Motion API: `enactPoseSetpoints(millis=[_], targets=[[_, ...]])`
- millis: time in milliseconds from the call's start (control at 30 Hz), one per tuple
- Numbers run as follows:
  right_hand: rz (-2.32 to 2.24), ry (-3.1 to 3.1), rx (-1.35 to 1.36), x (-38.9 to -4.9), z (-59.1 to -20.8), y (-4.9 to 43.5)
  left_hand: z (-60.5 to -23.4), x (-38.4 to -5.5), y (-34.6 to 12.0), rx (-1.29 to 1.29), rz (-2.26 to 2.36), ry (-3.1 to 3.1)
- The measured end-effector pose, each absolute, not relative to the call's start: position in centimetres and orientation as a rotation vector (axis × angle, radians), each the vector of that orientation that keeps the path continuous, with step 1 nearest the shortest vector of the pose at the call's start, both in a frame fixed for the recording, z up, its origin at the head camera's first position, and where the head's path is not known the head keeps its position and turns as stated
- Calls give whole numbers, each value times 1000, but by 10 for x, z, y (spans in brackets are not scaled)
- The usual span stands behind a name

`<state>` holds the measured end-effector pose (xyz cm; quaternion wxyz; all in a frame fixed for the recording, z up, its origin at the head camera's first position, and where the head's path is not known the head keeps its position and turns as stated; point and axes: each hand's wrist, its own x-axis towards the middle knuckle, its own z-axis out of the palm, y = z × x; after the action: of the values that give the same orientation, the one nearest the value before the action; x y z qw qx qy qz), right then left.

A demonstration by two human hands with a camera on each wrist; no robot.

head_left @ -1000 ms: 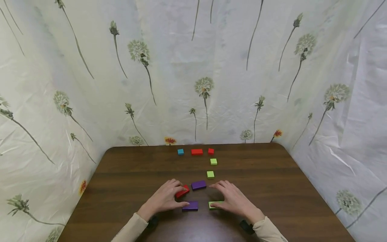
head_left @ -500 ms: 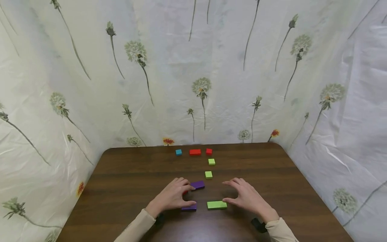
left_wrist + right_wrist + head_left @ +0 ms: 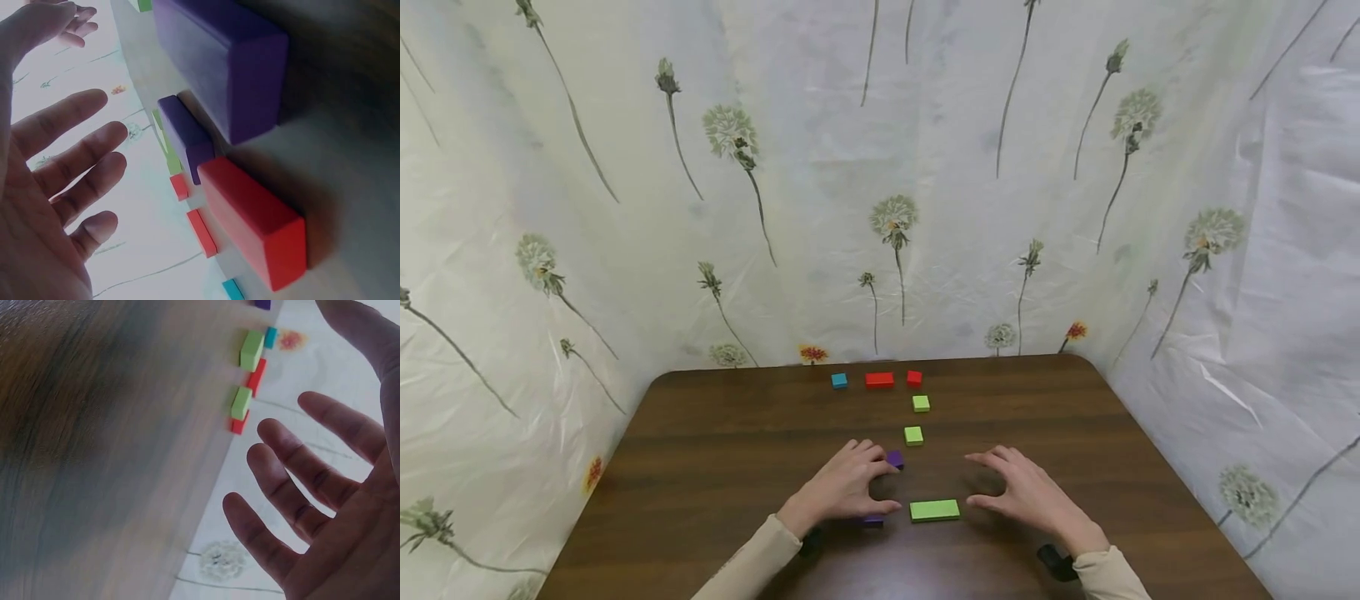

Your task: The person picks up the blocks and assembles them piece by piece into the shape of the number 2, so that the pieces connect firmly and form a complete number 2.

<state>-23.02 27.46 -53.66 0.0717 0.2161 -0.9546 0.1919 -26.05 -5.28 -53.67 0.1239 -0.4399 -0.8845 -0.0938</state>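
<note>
My left hand (image 3: 842, 487) hovers with fingers and thumb spread, nothing between them. In the head view it hides a red block and covers part of two purple blocks, the near one (image 3: 873, 522) and the far one (image 3: 895, 459). The left wrist view shows the red block (image 3: 253, 222) lying by both, apart from my fingers. A long light-green block (image 3: 935, 511) lies flat between my hands. To its right is my right hand (image 3: 1033, 496), thumb and fingers parted and holding nothing; the thumb tip is a short way from the block's end.
Two small green blocks, a nearer one (image 3: 913, 436) and a farther one (image 3: 921, 403), lie beyond the hands. Along the back edge of the brown wooden table (image 3: 737, 442) are a blue block (image 3: 839, 381), a long red block (image 3: 880, 380) and a small red block (image 3: 914, 378). A flowered curtain (image 3: 820, 175) surrounds the table.
My right hand has drawn right, off the long green block it overlapped. My left hand has shifted right over the red and purple blocks, covering more of them. The view has turned slightly.
</note>
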Motion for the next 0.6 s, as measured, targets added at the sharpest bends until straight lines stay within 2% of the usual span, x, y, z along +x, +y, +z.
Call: enactPoseSetpoints(millis=[600], targets=[[557,-2919,725,-228,-546,275,-544,-257,-32,-1322,-206,-2474]])
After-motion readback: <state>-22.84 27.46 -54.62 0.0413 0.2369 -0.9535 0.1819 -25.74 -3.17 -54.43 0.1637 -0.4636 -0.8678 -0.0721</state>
